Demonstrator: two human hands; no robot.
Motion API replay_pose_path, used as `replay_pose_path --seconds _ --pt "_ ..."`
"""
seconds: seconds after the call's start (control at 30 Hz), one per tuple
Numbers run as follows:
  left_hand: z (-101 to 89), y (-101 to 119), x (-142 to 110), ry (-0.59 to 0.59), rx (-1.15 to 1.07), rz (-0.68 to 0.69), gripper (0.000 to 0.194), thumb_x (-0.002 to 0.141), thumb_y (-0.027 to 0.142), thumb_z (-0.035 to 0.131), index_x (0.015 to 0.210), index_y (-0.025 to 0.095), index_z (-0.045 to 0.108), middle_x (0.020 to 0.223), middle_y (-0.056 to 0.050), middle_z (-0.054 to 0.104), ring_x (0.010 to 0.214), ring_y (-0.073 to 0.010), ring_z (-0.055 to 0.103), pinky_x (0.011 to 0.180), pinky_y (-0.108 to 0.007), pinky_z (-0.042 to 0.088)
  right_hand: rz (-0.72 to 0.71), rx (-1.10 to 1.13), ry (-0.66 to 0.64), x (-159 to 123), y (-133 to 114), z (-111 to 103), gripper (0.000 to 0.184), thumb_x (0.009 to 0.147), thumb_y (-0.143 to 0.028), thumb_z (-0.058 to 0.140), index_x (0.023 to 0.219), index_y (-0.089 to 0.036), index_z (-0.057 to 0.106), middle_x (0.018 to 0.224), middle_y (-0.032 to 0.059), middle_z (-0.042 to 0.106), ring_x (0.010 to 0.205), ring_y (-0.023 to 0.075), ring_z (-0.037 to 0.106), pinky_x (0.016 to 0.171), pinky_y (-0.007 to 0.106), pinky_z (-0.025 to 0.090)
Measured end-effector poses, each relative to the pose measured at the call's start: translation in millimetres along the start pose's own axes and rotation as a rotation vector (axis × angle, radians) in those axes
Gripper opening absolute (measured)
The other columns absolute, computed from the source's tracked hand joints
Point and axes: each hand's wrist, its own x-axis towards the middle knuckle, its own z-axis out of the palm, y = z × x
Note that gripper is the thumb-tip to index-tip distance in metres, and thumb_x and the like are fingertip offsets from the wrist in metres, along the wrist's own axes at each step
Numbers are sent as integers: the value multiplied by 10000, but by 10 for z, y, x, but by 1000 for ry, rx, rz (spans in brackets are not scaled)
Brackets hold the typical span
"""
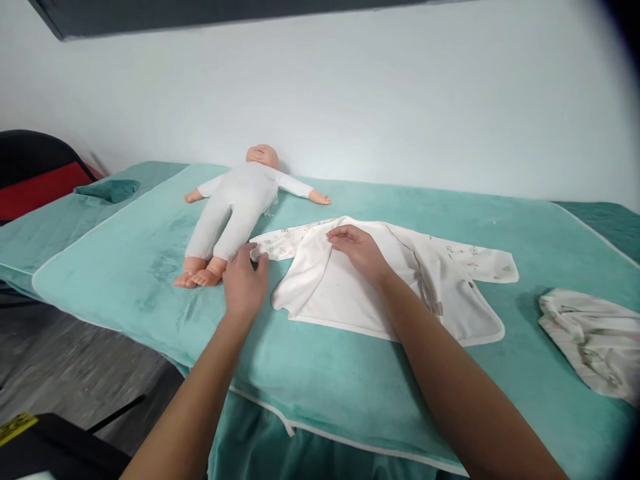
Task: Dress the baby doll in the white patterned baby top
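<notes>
Head view: white baby shirt (335, 303) spread on teal cover (350, 393), partly hidden under right forearm (440, 353). Left hand (243, 283) at sleeve cuff (258, 249) (just beside doll's feet (203, 275)), right hand (364, 252) over shirt; pinching or merely touching, cannot tell. Printed cloth (595, 340) cut off.

From my end this looks like a childcare training room, with a baby doll (243, 190) and shirt (340, 290) on a green-covered bed (145, 247).
</notes>
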Motion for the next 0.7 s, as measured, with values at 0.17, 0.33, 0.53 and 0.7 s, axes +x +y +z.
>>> replay_pose_path --seconds 0.17,0.33,0.53,0.7 --pt "137 -68 148 17 -233 44 350 910 228 529 1228 212 672 1374 -96 630 1307 -262 563 1135 -448 438 5 -7 -11 2 11 8 168 803 -323 669 930 -214 691 1054 41 730 1033 207 668 1007 431 495" --pt "156 -46 29 226 -160 177 417 901 109 454 1275 173 625 1488 -124 500 1405 -231 457 1157 -389 412 11 -44 -6 -8 9 12 162 811 -311 649 933 -213 691 1047 42 725 1020 208 664 996 426 494" --pt "253 56 -69 32 160 589 297 976 219 447 1171 176 667 1278 -99 682 1265 -258 563 1093 -436 401 -47 -140 -70 -68 -66 27 191 847 -323 632 1004 -241 702 1131 31 722 1085 209 652 1038 411 465" --pt "325 123 -84 -72 351 531 294 997 284 425 1006 184 702 1094 -104 736 1061 -293 629 897 -461 444 -31 -253 -157 -138 -109 80 201 861 -295 610 1029 -263 716 1153 14 723 1094 206 654 1040 402 461"
